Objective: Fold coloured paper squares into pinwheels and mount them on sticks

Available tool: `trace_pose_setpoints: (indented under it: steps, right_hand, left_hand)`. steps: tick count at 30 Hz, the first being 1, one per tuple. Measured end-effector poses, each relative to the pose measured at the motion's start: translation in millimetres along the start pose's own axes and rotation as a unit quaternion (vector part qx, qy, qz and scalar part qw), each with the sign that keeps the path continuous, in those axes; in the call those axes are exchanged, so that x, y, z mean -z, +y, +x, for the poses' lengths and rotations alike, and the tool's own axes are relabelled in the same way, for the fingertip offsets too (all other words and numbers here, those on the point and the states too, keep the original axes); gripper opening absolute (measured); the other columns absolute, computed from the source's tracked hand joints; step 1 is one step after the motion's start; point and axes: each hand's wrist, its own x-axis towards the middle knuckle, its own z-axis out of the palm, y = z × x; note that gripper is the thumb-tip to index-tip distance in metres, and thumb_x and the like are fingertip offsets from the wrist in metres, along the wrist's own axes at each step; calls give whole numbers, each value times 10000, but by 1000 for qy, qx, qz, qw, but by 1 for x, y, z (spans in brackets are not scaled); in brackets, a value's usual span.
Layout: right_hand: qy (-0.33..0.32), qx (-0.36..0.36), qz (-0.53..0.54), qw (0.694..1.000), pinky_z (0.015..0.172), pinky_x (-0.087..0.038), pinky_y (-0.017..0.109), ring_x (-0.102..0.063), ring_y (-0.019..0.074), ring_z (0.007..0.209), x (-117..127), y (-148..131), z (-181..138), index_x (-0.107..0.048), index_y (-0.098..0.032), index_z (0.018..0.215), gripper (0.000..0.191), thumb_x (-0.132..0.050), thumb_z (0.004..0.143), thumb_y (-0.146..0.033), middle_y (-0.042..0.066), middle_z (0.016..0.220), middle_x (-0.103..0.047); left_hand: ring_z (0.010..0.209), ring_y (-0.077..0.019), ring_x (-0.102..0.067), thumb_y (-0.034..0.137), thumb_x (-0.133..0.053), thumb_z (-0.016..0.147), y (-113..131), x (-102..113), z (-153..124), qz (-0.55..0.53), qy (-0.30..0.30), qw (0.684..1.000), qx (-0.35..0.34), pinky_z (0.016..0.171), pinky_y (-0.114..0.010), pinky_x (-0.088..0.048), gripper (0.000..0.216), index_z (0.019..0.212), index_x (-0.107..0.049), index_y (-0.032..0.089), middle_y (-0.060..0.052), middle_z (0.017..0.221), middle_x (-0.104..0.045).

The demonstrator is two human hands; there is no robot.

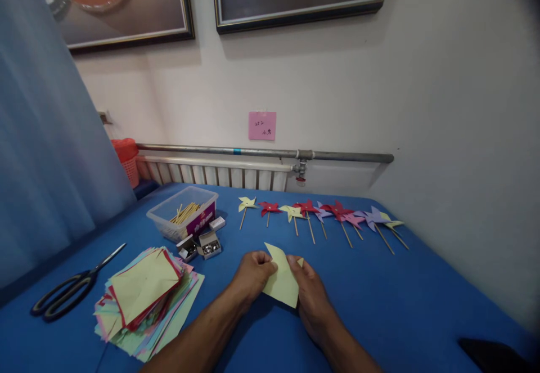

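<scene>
A pale yellow sheet of paper (pixel 282 278), partly folded, is held between both my hands just above the blue table (pixel 379 300). My left hand (pixel 252 276) pinches its left edge with the fingers closed. My right hand (pixel 310 291) grips its right side, fingers curled over the paper. A corner of the sheet sticks up between the hands.
A stack of coloured paper squares (pixel 145 300) lies at the left, with black scissors (pixel 70 291) beside it. A clear box of wooden sticks (pixel 183 215) and small boxes of pins (pixel 208 245) sit behind. Several finished pinwheels (pixel 324 212) lie in a row near the wall.
</scene>
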Motion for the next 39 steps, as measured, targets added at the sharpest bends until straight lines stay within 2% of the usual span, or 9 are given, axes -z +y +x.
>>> trace_pose_setpoints:
  steps: [14, 25, 31, 35, 39]
  right_hand:
    - [9, 5, -60, 998, 505, -422, 257, -572, 160, 522, 9, 11, 12, -635, -212, 862, 449, -842, 648, -547, -20, 616, -670]
    - [33, 36, -100, 994, 500, -453, 279, -581, 172, 513, 8, 6, 13, -596, -240, 858, 415, -805, 643, -527, -33, 628, -661]
    - [51, 66, -163, 983, 495, -434, 268, -566, 166, 524, 7, -1, 8, -587, -238, 868, 359, -759, 676, -489, -51, 619, -617]
    - [42, 68, -185, 980, 505, -436, 275, -572, 175, 531, 7, -1, 6, -586, -241, 883, 356, -739, 703, -507, -49, 624, -618]
    - [27, 54, -139, 988, 527, -444, 278, -582, 183, 560, 5, 0, 7, -597, -235, 898, 403, -766, 683, -530, -34, 646, -638]
  left_hand:
    - [432, -85, -398, 311, -673, 581, 1, 0, 1, -8, -9, 1000, 7, 462, -240, -273, 185, 613, -535, 193, 41, 490, -528]
    - [452, -95, -423, 424, -755, 575, -3, 1, 1, -21, -24, 999, 12, 487, -251, -299, 322, 626, -538, 192, 40, 504, -530]
    - [471, -96, -433, 513, -754, 603, -1, 2, 0, -37, -44, 998, 20, 512, -255, -315, 390, 653, -567, 175, 29, 522, -547]
    - [461, -85, -417, 461, -797, 541, -2, 0, 0, -18, -22, 999, 14, 491, -244, -289, 397, 613, -516, 191, 44, 512, -522]
    - [451, -85, -416, 423, -794, 536, 2, 1, -1, -29, -4, 999, 14, 479, -242, -285, 376, 594, -497, 200, 43, 501, -519]
